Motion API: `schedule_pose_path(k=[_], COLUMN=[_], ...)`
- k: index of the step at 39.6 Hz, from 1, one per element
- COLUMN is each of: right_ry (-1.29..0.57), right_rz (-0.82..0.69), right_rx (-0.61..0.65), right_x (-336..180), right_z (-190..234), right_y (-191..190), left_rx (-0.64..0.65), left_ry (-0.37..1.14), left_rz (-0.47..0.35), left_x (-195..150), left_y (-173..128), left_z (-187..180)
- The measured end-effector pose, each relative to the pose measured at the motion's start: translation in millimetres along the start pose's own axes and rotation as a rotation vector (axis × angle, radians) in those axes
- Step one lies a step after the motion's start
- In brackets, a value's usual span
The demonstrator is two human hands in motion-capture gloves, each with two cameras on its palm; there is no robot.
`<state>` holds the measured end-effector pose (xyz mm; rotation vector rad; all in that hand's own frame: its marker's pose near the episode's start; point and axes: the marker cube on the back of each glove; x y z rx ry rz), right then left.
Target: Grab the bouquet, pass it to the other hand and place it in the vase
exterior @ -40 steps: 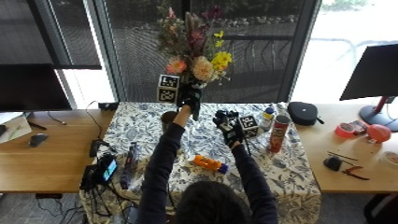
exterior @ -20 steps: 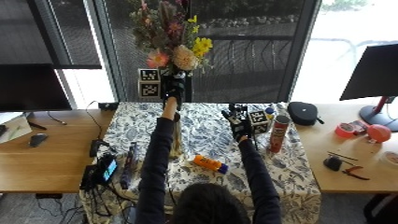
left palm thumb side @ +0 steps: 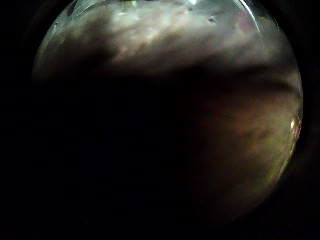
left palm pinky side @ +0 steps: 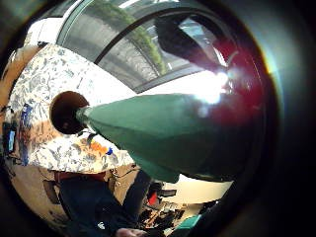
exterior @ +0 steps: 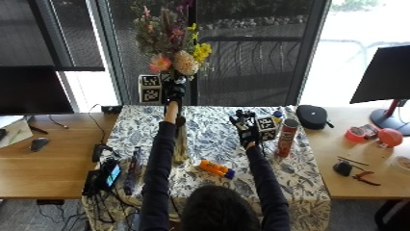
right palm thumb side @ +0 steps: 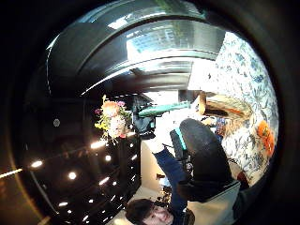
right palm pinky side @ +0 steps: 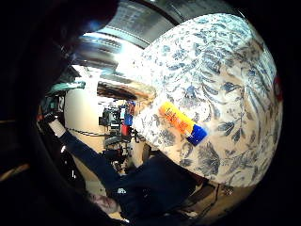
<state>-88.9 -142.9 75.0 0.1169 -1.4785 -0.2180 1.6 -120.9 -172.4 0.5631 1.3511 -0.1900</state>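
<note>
clamped round the stems, my left hand [exterior: 173, 91] holds the bouquet [exterior: 170, 38] upright and high above the far edge of the table [exterior: 301, 178], blooms against the window. in the left little-finger view the green stem wrap [left palm pinky side: 168, 133] fills the frame close to my palm, its tip pointing down at the dark mouth of the vase [left palm pinky side: 65, 112]. the vase [exterior: 181, 139] stands on the patterned cloth toward the table's left side, just beside my raised left forearm. my right hand [exterior: 247, 127] hovers over the cloth near the far edge, fingers loose and holding nothing. an orange bottle [exterior: 215, 169] lies mid-table; a red can [exterior: 286, 138] stands toward the right edge.
</note>
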Motion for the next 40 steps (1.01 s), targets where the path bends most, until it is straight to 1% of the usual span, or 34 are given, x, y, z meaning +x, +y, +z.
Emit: schedule_pose_path(k=[6,10,12,14,15,18,20,22,23,25,27,29,31,32,33,36,38,40], right_ry=[0.012,0.023,0.053,0.126,0.144,0.08,0.085,0.128,0.165,0.243,0.272,0.248,0.222,0.241,0.292,0.503,0.531,0.494], right_rz=[0.008,0.038,0.059,0.089,0.097,0.109,0.198,0.317,0.352,0.368,0.38,0.354,0.275,0.255,0.263,0.379,0.424,0.429], right_rx=[0.001,0.011,0.037,0.075,0.08,0.037,0.048,0.081,0.1,0.143,0.172,0.161,0.131,0.136,0.163,0.296,0.325,0.309], right_x=[5,6,11,24,29,32,30,36,44,67,79,72,69,74,83,109,115,114], right_z=[-2,-2,-4,-11,-13,-7,-5,-8,-13,-25,-33,-32,-33,-38,-45,-66,-70,-67], right_y=[2,4,2,-3,-5,-3,4,8,6,-3,-6,3,7,5,2,-3,-5,-5], left_rx=[-0.003,-0.017,-0.041,-0.106,-0.165,-0.38,-0.471,-0.525,-0.538,-0.55,-0.56,-0.561,-0.553,-0.546,-0.537,-0.501,-0.466,-0.438], left_ry=[-0.01,-0.013,-0.026,-0.061,-0.094,-0.226,-0.309,-0.395,-0.436,-0.499,-0.52,-0.522,-0.55,-0.576,-0.605,-0.685,-0.732,-0.765], left_rz=[-0.019,-0.043,-0.061,-0.083,-0.1,-0.161,-0.194,-0.234,-0.253,-0.288,-0.303,-0.301,-0.302,-0.304,-0.307,-0.318,-0.318,-0.314], left_x=[-17,-32,-43,-58,-71,-127,-160,-193,-209,-241,-261,-268,-268,-268,-267,-266,-266,-266], left_y=[-12,-19,-19,-18,-17,-19,-18,-13,-11,-8,-3,2,6,8,9,9,8,8], left_z=[0,-1,-4,-8,-12,-27,-39,-56,-65,-83,-100,-113,-124,-129,-133,-143,-147,-150])
